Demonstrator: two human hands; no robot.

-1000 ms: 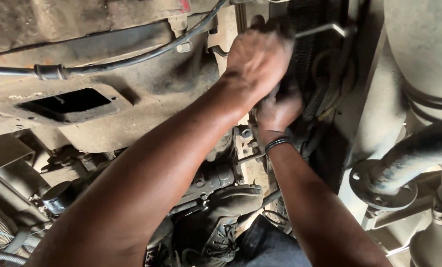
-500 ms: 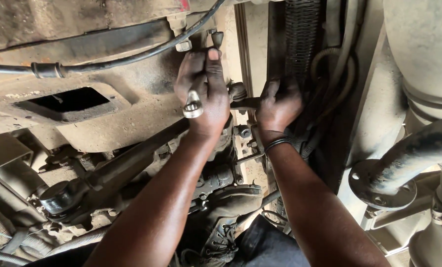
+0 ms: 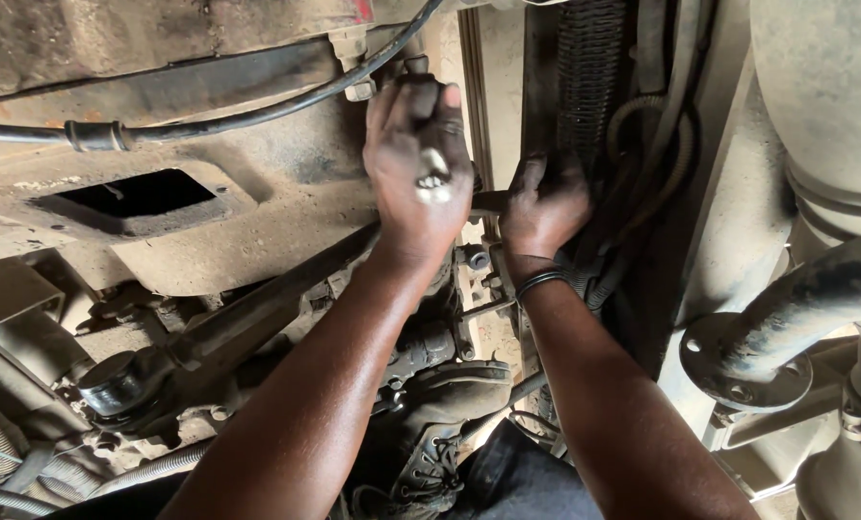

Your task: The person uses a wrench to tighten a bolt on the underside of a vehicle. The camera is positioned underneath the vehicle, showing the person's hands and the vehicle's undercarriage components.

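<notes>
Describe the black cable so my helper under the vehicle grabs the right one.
Start at the rectangular hole in the dusty underbody plate. Above it runs the black cable, curving up past the left hand. Unlike nearby hoses, it carries a ribbed collar.

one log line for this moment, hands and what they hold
left hand: shut on shiny metal tool | right hand: on dark bar beside ribbed hose | black cable above
</notes>
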